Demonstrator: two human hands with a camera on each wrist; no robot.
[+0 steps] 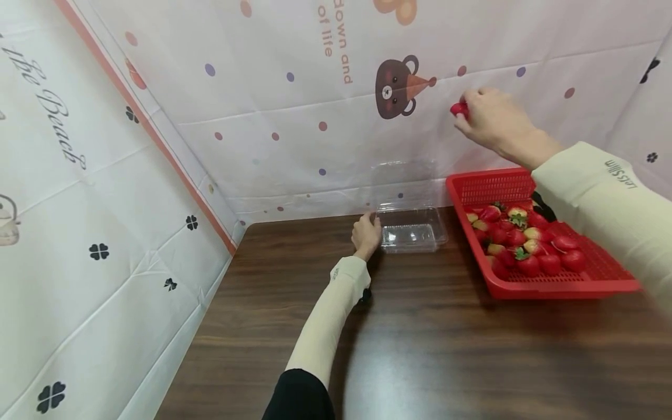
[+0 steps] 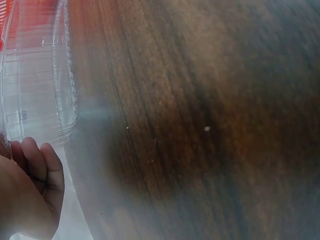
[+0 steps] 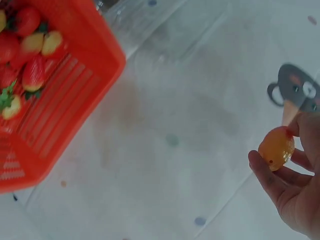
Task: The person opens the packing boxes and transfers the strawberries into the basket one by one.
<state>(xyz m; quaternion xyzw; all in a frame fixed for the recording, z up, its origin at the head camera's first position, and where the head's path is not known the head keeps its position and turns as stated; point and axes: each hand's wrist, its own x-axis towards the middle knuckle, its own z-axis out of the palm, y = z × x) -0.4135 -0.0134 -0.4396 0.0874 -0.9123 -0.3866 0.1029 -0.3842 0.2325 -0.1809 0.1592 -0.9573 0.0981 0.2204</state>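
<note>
My right hand is raised above the far side of the table, pinching a strawberry between thumb and fingers. In the right wrist view that strawberry looks orange-yellow and shiny. My left hand holds the left edge of a clear plastic clamshell box, fingers curled at its corner. The box's lid stands raised at the back. From the left wrist, the clear wall of the box rises just beyond the curled fingers; the thumb is hardly visible.
To the right, a red plastic basket holds several strawberries, some with green leaves. My right sleeve passes over its right side. A printed white cloth hangs behind the brown wooden table, and another white sheet lies at the left.
</note>
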